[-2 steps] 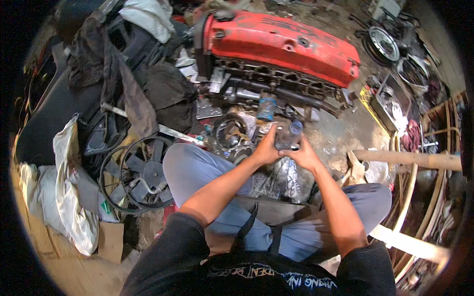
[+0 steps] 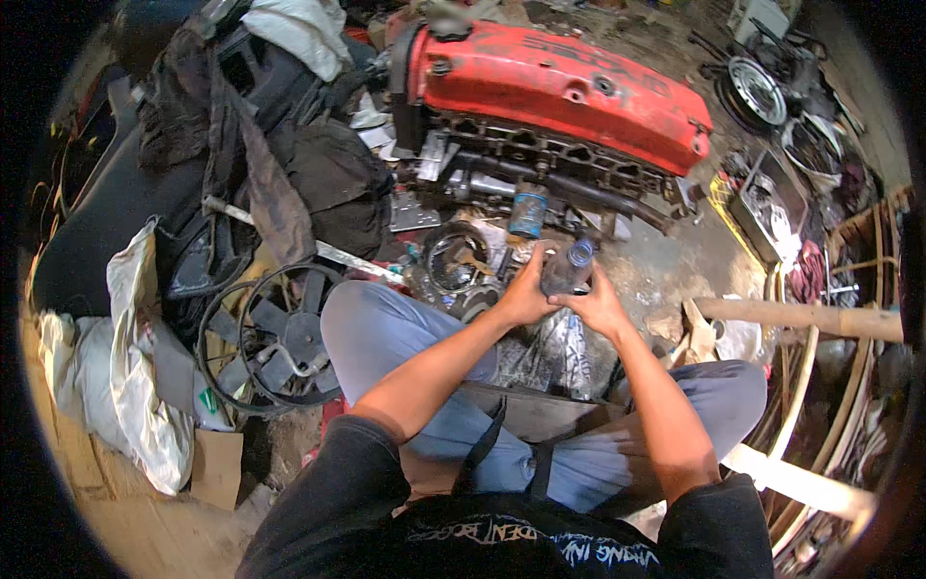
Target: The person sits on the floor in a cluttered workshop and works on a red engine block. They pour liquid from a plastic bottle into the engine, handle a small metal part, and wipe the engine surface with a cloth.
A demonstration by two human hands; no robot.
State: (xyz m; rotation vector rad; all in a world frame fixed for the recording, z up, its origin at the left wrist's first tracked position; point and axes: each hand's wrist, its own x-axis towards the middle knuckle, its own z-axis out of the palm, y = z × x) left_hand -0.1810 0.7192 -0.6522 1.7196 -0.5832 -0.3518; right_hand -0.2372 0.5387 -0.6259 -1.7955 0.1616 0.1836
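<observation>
Both my hands are around a small clear plastic bottle [image 2: 558,274] with a blue ring or cap at its neck, held above the floor between my knees. My left hand [image 2: 524,295] wraps its left side, and my right hand [image 2: 602,307] grips the right side, thumbs near its lower part. The bottle leans slightly, its neck pointing up and away from me. Beyond it stands a blue can [image 2: 527,212]. Behind the can lies an engine cylinder head with a red valve cover [image 2: 569,92]. Below my hands is a clear plastic bottle [image 2: 577,367].
To the left are a radiator fan [image 2: 289,338], a dark cloth [image 2: 333,179] and a white sack [image 2: 140,376]. A metal tray [image 2: 772,198] and a wheel rim [image 2: 755,89] lie to the right. A wooden pole [image 2: 801,317] juts in from the right.
The surroundings have shifted slightly to the right in the picture. My hands keep the same hold on the bottle.
</observation>
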